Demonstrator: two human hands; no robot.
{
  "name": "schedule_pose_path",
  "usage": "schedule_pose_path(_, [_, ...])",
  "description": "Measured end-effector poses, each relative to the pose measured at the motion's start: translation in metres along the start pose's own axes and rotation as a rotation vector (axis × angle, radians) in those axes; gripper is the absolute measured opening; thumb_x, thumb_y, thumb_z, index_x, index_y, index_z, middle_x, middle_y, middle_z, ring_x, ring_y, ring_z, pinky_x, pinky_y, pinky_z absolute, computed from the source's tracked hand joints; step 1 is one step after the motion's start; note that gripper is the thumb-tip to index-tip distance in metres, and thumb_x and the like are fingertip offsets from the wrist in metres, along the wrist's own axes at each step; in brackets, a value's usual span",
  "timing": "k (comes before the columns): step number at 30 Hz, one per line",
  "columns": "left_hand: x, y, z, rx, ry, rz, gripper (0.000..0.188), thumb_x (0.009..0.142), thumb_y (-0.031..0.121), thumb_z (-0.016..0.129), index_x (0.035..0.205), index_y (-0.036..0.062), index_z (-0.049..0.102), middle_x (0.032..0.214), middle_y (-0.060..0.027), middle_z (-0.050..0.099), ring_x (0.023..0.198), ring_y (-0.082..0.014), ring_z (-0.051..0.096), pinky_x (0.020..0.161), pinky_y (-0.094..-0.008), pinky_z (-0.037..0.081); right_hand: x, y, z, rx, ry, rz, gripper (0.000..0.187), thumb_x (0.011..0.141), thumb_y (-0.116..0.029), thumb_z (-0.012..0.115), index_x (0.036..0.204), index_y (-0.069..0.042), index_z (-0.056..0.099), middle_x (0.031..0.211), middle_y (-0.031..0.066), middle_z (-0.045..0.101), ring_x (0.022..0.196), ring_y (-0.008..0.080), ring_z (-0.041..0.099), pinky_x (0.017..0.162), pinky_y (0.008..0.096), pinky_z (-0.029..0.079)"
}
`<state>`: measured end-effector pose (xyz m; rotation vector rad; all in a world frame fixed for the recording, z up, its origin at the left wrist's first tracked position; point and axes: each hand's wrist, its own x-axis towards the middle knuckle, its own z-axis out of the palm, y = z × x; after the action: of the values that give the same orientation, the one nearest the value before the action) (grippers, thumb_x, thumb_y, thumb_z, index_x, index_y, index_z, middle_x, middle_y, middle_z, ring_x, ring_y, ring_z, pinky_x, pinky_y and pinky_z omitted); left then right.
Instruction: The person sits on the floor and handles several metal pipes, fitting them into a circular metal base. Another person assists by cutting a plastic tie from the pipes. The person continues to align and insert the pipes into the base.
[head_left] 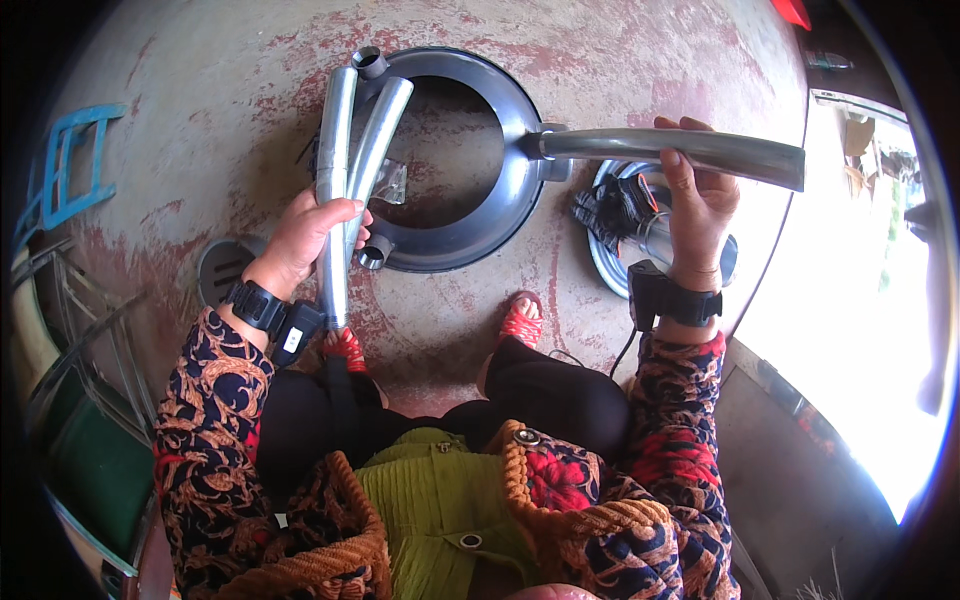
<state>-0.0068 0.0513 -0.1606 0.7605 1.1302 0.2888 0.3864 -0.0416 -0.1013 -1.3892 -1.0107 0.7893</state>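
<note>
From the head view, we have a worn grey-and-red concrete floor (200,130) spreading across the upper left, and our widest room to move lies there, between the pale-blue stool frame (83,206) at the left edge and the tubes. On the right our room is tighter: a dark edge line runs down the floor just beyond our right hand (700,205), with the bright doorway (850,260) past it. Below that hand, a round light-blue basin (600,255) holding black gloves (618,208) takes up the floor. At upper centre lies a dark-grey glossy ring (520,182) with short tubular sockets, its open middle facing us. Our left hand (305,228), left of centre, has its fingers closed around two long silver metal tubes (337,125), thumb laid across the front. Their long axes splay in a narrow V toward the top of the frame: one runs nearly upright, the other leans to the upper right, and the longer one's lower end points down toward our foot. Right of centre, our right hand pinches a thick curved silver metal tube (745,156), thumb in front and fingers behind. That tube lies almost level, its wide end dipping slightly rightward and its narrower end pointing left at the ring's right socket (556,168); whether it sits inside, we cannot tell.
</note>
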Motion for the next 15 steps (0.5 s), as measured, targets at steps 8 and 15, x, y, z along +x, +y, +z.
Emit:
schedule_pose_path(8, [0.005, -0.004, -0.004, -0.003, 0.002, -0.003, 0.034, 0.084, 0.021, 0.066, 0.105, -0.0039, 0.060, 0.087, -0.0120, 0.067, 0.073, -0.0197, 0.067, 0.070, -0.0329, 0.056, 0.008, -0.006, -0.010, 0.035, -0.170, 0.004, 0.046, 0.088, -0.003, 0.071, 0.131, 0.001, 0.053, 0.124, 0.0171, 0.064, 0.117, 0.0243, 0.061, 0.099, 0.0352, 0.050])
schedule_pose_path(15, [0.002, -0.003, -0.004, 0.020, -0.005, 0.005, 0.032, 0.085, 0.019, 0.064, 0.106, -0.0047, 0.060, 0.087, -0.0126, 0.067, 0.073, -0.0193, 0.067, 0.069, -0.0333, 0.057, 0.020, -0.009, -0.015, 0.147, -0.337, -0.060, 0.047, 0.089, -0.003, 0.069, 0.133, 0.000, 0.052, 0.123, 0.0203, 0.064, 0.115, 0.0276, 0.063, 0.101, 0.0367, 0.049])
